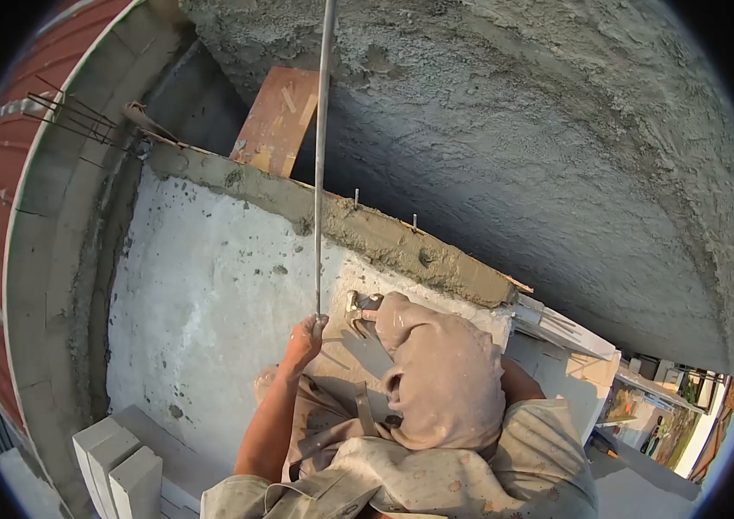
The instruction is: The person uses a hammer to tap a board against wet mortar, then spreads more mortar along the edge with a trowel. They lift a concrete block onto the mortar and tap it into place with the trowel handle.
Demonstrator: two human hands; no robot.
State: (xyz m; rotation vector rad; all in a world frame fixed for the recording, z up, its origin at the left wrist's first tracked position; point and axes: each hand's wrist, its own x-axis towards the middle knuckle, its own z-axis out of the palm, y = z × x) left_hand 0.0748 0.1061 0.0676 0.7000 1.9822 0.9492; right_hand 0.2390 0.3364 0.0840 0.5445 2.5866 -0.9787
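My left hand (pixel 304 339) is closed around the lower end of a long, thin metal rod (pixel 322 156), which rises steeply past the top of the view. Behind my bent knee (pixel 445 372) passes my right forearm (pixel 518 383), and the knee hides most or all of that hand. At the far side of the knee shows what looks like a claw hammer head (pixel 355 313), with a bit of skin beside it. Whether that skin is my right hand, I cannot make out. Beneath me lies a pale grey, mortar-spotted slab (pixel 211 268).
A strip of wet-looking mortar (pixel 419 251) edges the slab, with short metal pins (pixel 414 221) standing up. Beyond is a deep gap and a rough cement wall (pixel 540 147). A wooden board (pixel 278 121) bridges it. Rebar ends (pixel 73 117) jut out left; grey blocks (pixel 120 467) stand lower left.
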